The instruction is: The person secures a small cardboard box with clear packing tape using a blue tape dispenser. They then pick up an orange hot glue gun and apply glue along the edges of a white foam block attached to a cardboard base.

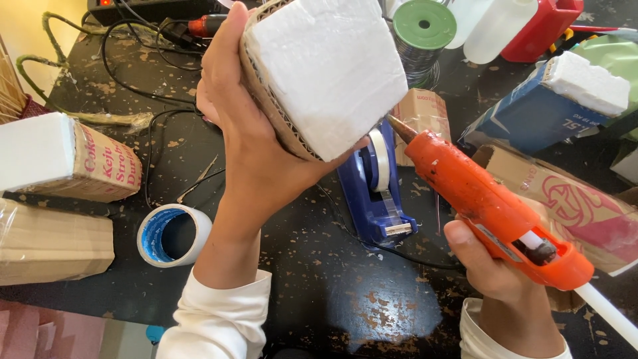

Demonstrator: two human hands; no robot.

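- White foam, blocky and faintly grainy, is filling a sleeve of ribbed corrugated cardboard; this foam block (327, 70) is being held up above the middle of the worktop (332, 299), tilted, with its flat white face turned to the camera.
- The left hand (249, 143) is wrapping around the block's cardboard side, fingers closed firmly against it.
- The right hand (488, 266) is clenching the grip of an orange plastic glue gun (495, 209), smudged and scuffed, with a white glue stick sticking out of its back end.
- The gun's dull metal nozzle is pointing at the block's lower right edge, very near it; whether it is touching is hard to say.
- Dark, chipped paint is covering the worktop, flecked with pale bare spots.
- A blue tape dispenser (375, 193) is lying just below the block, and a round roll of tape (173, 235) with a blue core is sitting to the left.
- Another foam-filled cardboard block (63, 159) is resting at the left edge, and a green-capped wire spool (422, 36) is standing behind.
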